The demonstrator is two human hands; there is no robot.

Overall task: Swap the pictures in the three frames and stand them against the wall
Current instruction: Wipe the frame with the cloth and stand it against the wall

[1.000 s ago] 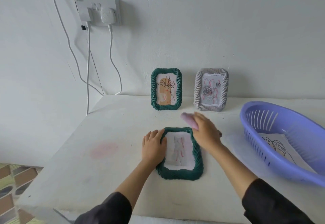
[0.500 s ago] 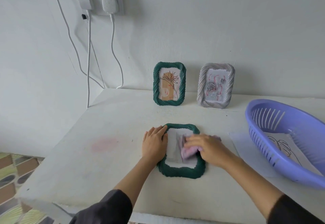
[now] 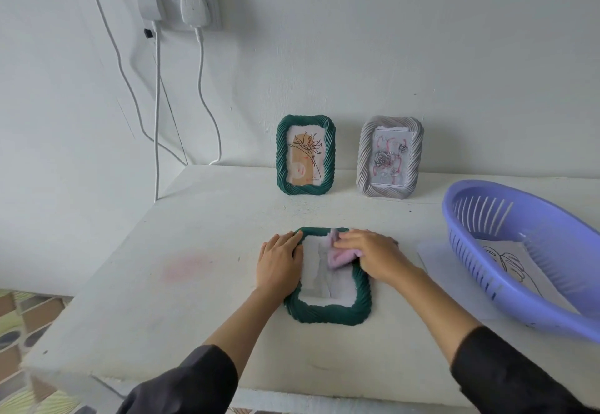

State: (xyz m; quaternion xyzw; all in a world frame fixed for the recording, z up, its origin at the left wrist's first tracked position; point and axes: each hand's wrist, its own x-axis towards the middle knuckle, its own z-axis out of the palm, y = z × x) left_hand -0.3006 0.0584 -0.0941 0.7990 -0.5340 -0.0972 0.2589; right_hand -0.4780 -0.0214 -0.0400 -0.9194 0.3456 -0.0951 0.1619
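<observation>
L hand (image 3: 281, 262), grip released, on flat green frame (image 3: 328, 314); R hand (image 3: 380, 257) clutches pink cloth (image 3: 337, 256) atop it.

Left hand (image 3: 280, 262) flat, palm down, fingers straight — right hand (image 3: 373, 256) close beside it, fingers round a pink cloth (image 3: 337, 258)

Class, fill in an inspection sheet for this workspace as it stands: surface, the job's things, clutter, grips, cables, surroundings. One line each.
Surface: white table, with a faint pink stain on its left part.
Job's things: green frame and grey frame stand against the wall, each holding a picture; a second green frame lies flat near the front.
Clutter: purple basket at the right, with a leaf drawing inside.
Grips: left hand rests flat on the lying frame's left rim; right hand holds a pink cloth on its glass.
Cables: white cables hang from the wall socket.
Surroundings: white wall; patterned floor tiles at lower left.
</observation>
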